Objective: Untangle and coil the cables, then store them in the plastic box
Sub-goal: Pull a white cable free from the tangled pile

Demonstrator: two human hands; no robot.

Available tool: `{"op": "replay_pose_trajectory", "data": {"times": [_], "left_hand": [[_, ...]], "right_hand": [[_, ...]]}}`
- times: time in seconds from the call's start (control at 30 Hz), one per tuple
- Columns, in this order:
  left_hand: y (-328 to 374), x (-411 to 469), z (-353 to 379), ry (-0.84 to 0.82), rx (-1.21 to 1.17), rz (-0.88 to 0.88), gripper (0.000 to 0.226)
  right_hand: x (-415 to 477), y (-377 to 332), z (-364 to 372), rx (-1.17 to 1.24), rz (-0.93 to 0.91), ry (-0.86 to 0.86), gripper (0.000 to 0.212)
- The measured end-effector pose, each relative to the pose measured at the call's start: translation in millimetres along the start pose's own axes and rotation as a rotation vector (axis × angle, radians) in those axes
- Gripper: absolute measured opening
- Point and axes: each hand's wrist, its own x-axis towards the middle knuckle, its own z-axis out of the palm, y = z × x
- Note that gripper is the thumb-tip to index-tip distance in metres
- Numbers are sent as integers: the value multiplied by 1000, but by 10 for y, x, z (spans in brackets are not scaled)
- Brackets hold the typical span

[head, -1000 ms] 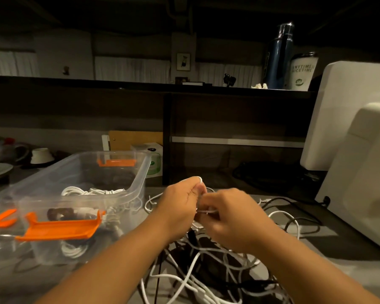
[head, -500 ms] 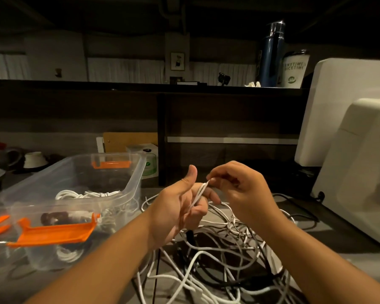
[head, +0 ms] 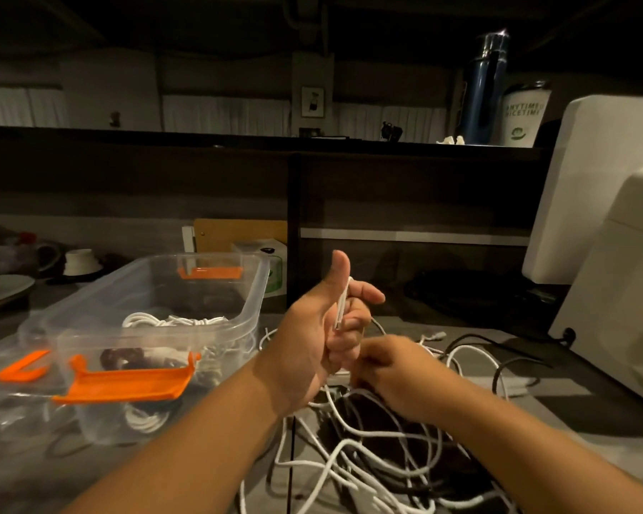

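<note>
Your left hand (head: 318, 330) curls round the white cable (head: 341, 303), thumb up. Your blurred right hand (head: 390, 365) has dropped lower than before; I cannot tell its grip.

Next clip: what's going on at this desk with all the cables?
A person appears to be coiling a white cable in the left hand, which is raised with the thumb up and grips the strand. The right hand is lower and blurred, at the strand just under the left; its grip is unclear. A tangle of white and black cables lies on the table beneath. The clear plastic box on the left is open and holds coiled white cables.
</note>
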Motion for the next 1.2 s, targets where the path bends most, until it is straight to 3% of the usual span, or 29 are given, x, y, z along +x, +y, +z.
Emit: {"op": "replay_pose_trajectory", "data": {"times": [0.13, 0.23, 0.33, 0.4, 0.5, 0.57, 0.67, 0.77, 0.83, 0.93, 1.07, 1.2], "left_hand": [[-18, 42, -103, 103, 169, 94, 89], [-91, 47, -124, 191, 603, 132, 67], [-191, 64, -95, 182, 947, 102, 76], [-212, 78, -91, 167, 1126, 75, 83], [-180, 95, -181, 184, 1352, 43, 73], [-180, 100, -226, 180, 1400, -14, 66], [-195, 88, -139, 121, 1342, -72, 58], [-207, 103, -62, 73, 1185, -85, 71], [-184, 112, -43, 40, 909, -119, 82], [-90, 81, -6, -51, 351, -181, 78], [5, 44, 34, -126, 15, -73, 81], [105, 47, 56, -61, -103, 86, 84]], "right_hand": [[-42, -167, 93, -239, -75, -53, 22], [-73, -227, 82, -260, -114, -21, 18], [-88, -247, 28, -309, -117, 26, 17], [-99, -240, -39, -352, -75, 86, 9], [-107, -135, -220, -303, -25, 248, 19], [-80, -42, -337, -276, -35, 331, 15], [-12, 59, -376, -262, -65, 424, 11], [27, 147, -395, 2, -87, 584, 4], [35, 171, -432, 218, -72, 623, 5], [31, 164, -434, 397, -43, 581, 10], [63, 137, -321, 241, -7, 504, 31], [11, -26, -100, -97, -19, 198, 33]]}}
